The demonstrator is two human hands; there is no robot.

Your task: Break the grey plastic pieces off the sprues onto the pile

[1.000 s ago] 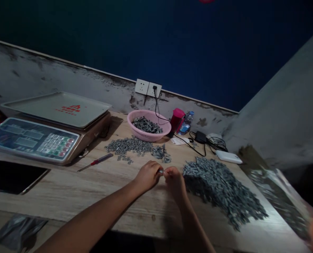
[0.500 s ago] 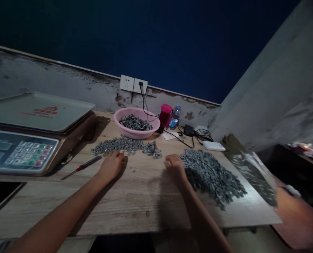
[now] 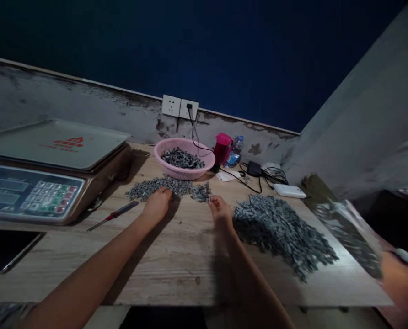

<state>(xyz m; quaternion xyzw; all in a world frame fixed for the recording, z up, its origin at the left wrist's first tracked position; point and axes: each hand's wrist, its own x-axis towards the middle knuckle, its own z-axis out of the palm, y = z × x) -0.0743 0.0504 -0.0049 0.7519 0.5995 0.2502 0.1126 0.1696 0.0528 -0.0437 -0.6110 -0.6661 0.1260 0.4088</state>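
My left hand [image 3: 158, 204] rests at the near edge of a loose spread of small grey metal pieces [image 3: 159, 188], its fingers among them. My right hand [image 3: 220, 212] reaches toward a small cluster of the same pieces [image 3: 201, 193], with its fingertips bunched close by. Whether either hand holds a piece is hidden. To the right of my right hand lies a large heap of grey metal pieces [image 3: 279, 233]. A pink plastic basket [image 3: 179, 175] with more pieces inside stands beyond my hands.
A digital scale [image 3: 32, 194] and a red-handled screwdriver [image 3: 116, 215] lie left on the wooden table [image 3: 176, 278], with a dark tablet [image 3: 8, 251] near its edge. Cables, a bottle [image 3: 235, 151] and a magenta cup [image 3: 222, 148] stand behind. A blurred hand [image 3: 401, 276] shows at lower right.
My hands have moved apart from their meeting point at the table's middle. The left went to the spread of pieces, the right toward the small cluster. The view has shifted slightly.
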